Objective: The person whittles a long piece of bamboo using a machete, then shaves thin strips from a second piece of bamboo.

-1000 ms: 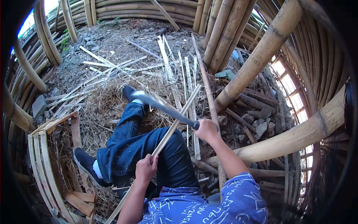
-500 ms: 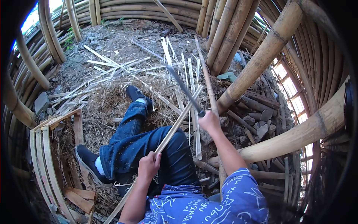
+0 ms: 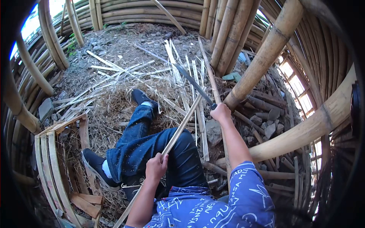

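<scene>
I sit on the ground with my legs in blue jeans [image 3: 152, 144] stretched out. My left hand [image 3: 156, 166] grips a long pale bamboo strip [image 3: 182, 123] that slants up across my right knee toward the far right. My right hand [image 3: 220, 112] holds the handle of a long machete [image 3: 193, 84]. Its dark blade points up and to the left, raised above the far end of the strip and apart from it.
Split bamboo slats [image 3: 125, 70] and dry shavings litter the dirt ahead. Thick bamboo poles [image 3: 262, 53] lean on the right, with rubble and stones [image 3: 266, 121] below. A woven bamboo frame [image 3: 53, 159] lies at my left. Curved bamboo walls surround me.
My right hand swung the machete from lying low across my knee, blade pointing left, up and to the right. It is now raised over the strip's far end. My left hand kept its grip.
</scene>
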`<state>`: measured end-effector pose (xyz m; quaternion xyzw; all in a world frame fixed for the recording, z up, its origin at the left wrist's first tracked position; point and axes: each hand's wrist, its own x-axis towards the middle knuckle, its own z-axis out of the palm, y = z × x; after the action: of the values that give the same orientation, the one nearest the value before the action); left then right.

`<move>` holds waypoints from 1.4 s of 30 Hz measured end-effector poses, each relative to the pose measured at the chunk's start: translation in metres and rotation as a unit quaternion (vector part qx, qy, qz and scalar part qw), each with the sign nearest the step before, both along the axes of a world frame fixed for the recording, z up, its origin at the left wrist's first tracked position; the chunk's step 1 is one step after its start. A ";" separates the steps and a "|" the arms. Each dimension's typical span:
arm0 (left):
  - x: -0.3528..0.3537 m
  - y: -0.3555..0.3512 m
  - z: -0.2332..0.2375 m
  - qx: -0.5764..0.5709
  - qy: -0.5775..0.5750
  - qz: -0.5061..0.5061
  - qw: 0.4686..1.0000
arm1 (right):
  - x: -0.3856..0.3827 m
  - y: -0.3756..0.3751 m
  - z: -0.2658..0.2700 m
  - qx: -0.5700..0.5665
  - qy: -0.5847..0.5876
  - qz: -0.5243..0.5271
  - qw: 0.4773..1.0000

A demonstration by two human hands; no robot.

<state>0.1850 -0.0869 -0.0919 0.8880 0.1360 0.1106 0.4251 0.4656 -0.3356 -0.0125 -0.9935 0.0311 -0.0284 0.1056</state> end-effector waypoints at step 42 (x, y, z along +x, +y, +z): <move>-0.006 0.002 -0.002 0.002 0.023 -0.005 1.000 | -0.052 -0.006 -0.010 0.026 0.020 0.076 0.997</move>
<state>0.1792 -0.0853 -0.0940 0.8919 0.1411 0.0888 0.4204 0.4140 -0.3412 -0.0223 -0.9903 -0.0418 0.0007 0.1324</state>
